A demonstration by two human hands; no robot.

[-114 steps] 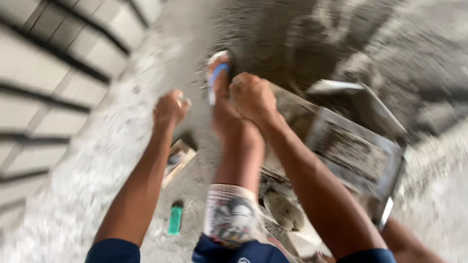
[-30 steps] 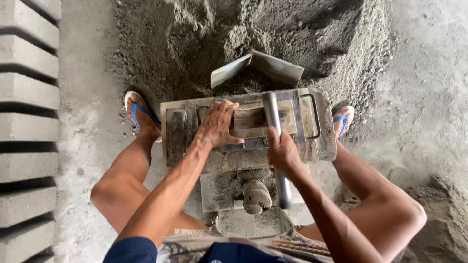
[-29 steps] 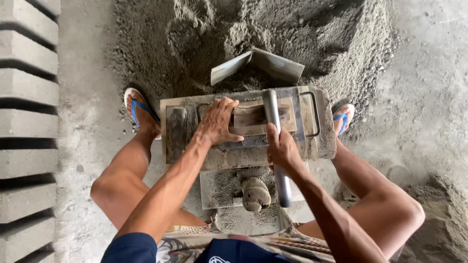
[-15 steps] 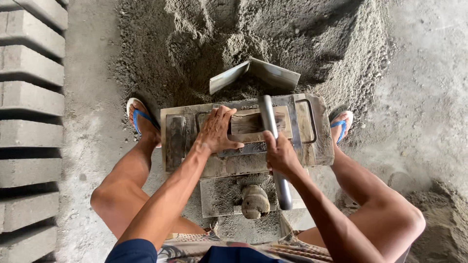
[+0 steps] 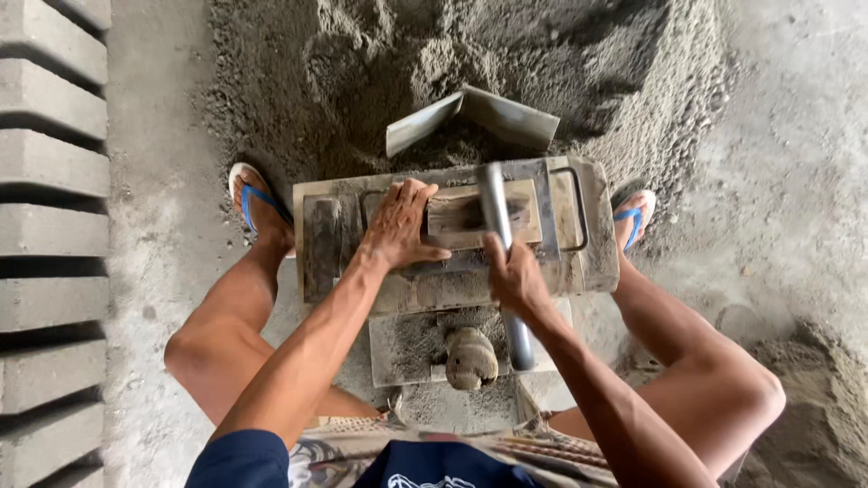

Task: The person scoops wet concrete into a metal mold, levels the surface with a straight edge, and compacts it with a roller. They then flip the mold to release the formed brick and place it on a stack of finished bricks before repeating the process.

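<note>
A grey metal block mould point(image 5: 579, 226), crusted with cement, sits on the floor between my knees. My left hand point(image 5: 398, 226) lies flat with fingers spread on its lid, beside a wooden plate point(image 5: 452, 215). My right hand point(image 5: 514, 278) is wrapped around a grey metal bar point(image 5: 495, 203) that lies across the mould, towards me. Below the mould is a small platform with a rounded cement-covered lump point(image 5: 472, 358). I squat with feet in blue flip-flops, the left foot point(image 5: 258, 208) and the right foot point(image 5: 633, 217) either side of the mould.
A heap of damp grey mortar mix point(image 5: 542, 54) rises just behind the mould, with a bent metal scoop point(image 5: 470, 117) stuck in it. Rows of finished grey concrete blocks point(image 5: 50, 226) line the left edge. More mix lies at the lower right point(image 5: 814, 416).
A few seconds ago both arms were raised away from the mould. Over the last second both hands stay on the mould and bar, and only the view shifts slightly.
</note>
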